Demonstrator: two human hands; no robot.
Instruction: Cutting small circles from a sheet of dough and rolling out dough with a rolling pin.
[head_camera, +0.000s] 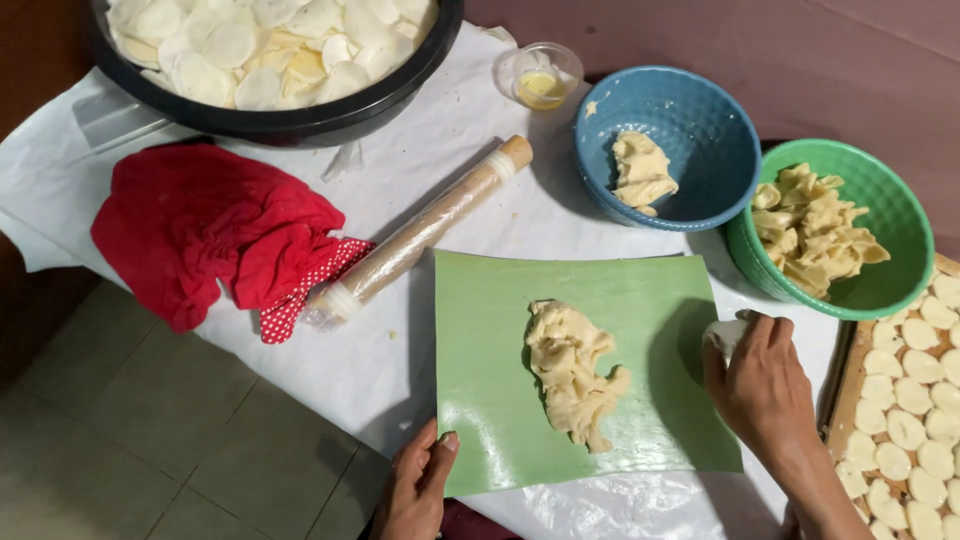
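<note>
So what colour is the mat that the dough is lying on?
The mat is light green and plain, as the head view shows; the dough is pale cream.

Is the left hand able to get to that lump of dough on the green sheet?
Probably yes. The left hand already grips the green sheet at its near corner, and nothing lies between it and the dough.

Left hand (418, 487) gripping the near edge of a green mat (480, 390), ragged dough lump (572, 368) lying on it, right hand (757, 375) closed around a small white object (724, 334) at the mat's right edge, blue bowl (700, 120) and green bowl (885, 215) holding dough scraps beyond, wrapped rolling pin (425, 230) beside a red cloth (215, 230).
</note>
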